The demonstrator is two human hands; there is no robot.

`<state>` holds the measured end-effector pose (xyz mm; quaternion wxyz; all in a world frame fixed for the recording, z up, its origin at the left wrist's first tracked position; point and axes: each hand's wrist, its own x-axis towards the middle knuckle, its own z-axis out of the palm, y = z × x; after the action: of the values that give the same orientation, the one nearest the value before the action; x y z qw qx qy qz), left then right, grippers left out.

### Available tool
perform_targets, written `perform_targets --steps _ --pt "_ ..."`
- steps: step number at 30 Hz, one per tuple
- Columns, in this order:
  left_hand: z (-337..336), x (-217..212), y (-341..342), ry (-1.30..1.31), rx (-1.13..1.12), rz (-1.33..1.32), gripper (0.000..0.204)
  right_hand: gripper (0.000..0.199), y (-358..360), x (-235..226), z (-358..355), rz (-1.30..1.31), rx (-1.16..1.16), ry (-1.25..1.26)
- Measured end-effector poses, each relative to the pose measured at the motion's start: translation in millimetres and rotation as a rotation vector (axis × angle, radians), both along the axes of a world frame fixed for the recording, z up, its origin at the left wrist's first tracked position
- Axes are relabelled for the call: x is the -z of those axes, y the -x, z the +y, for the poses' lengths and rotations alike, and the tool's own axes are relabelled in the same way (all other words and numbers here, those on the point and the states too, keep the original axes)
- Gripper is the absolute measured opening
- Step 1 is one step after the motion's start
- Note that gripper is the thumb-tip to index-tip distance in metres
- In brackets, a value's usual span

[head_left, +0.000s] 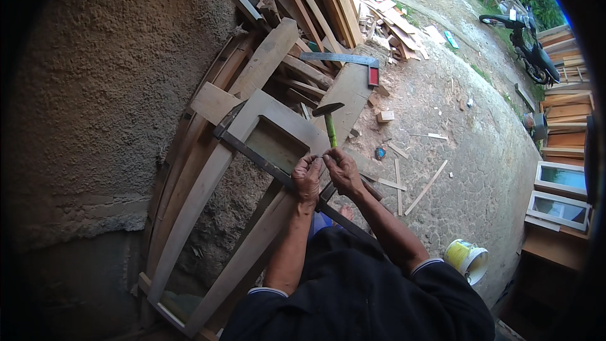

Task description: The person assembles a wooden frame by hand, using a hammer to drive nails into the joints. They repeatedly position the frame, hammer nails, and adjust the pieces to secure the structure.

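Observation:
My left hand [306, 177] and my right hand [343, 172] meet above the near corner of a wooden frame [205, 183], fingertips pinched together. Between them shows a small thin pale thing, too tiny to name. Just beyond my fingers is a hammer [331, 131] with a green handle, its dark head pointing away from me; the handle's lower end is hidden behind my right hand. A long dark metal bar clamp [255, 156] crosses the frame and passes under my hands. Past the hammer, a metal try square [341, 59] with a red-filled stock rests on a board [347, 91].
A rough wall [120, 88] rises at left, with timber [315, 0] leaning beside it. Offcuts, thin sticks [426, 187] and a blue tape measure [380, 153] lie on the ground. A white-and-yellow bucket [467, 259] tilts at right; a motorbike [527, 47] stands farther off.

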<state>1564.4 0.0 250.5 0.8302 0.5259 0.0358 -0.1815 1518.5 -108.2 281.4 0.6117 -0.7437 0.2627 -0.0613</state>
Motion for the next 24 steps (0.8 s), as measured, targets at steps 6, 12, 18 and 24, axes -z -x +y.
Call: perform_targets --steps 6,12,18,24 --pt "6.0 12.0 -6.1 -0.331 -0.015 -0.220 0.010 0.023 1.1 0.0 -4.8 -0.032 -0.064 0.100" --pt "1.3 3.2 -34.9 -0.965 -0.049 -0.427 0.021 0.042 21.6 0.2 -24.2 -0.015 -0.041 0.018" --pt "-5.1 1.8 -34.6 -1.059 -0.030 -0.566 0.021 0.044 55.2 -5.8 -44.8 -0.094 -0.036 0.180" --pt "-6.7 6.9 -35.4 -1.135 -0.012 -0.588 0.020 0.043 74.8 -17.0 -51.1 0.037 -0.014 0.043"
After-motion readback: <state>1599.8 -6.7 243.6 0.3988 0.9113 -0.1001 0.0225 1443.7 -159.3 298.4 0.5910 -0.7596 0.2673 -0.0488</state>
